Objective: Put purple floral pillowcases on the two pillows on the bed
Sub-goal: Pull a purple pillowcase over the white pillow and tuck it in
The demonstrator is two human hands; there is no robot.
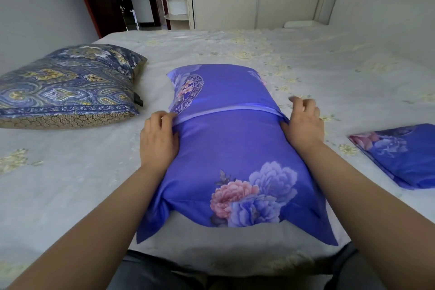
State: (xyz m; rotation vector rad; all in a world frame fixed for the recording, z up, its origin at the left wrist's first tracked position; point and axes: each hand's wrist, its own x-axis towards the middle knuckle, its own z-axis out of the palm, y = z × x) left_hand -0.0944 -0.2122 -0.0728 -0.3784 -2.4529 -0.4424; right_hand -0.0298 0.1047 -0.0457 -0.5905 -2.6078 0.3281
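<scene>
Both hands, left hand (pixel 158 135) and right hand (pixel 303 122), pinch the purple floral pillowcase (pixel 226 148) at its overlap seam. It covers a pillow on the bed (pixel 329 66).

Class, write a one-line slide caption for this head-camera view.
Both hands, left and right, grip the purple pillowcase's hem over a pillow.

bed (pixel 235 49): covered by pale sheet with faint yellow flowers | frame centre: purple floral pillow (pixel 226 139) laid on it | left of frame: blue paisley pillow (pixel 68 87) | right edge: folded purple pillowcase (pixel 404 153) laid flat
</scene>
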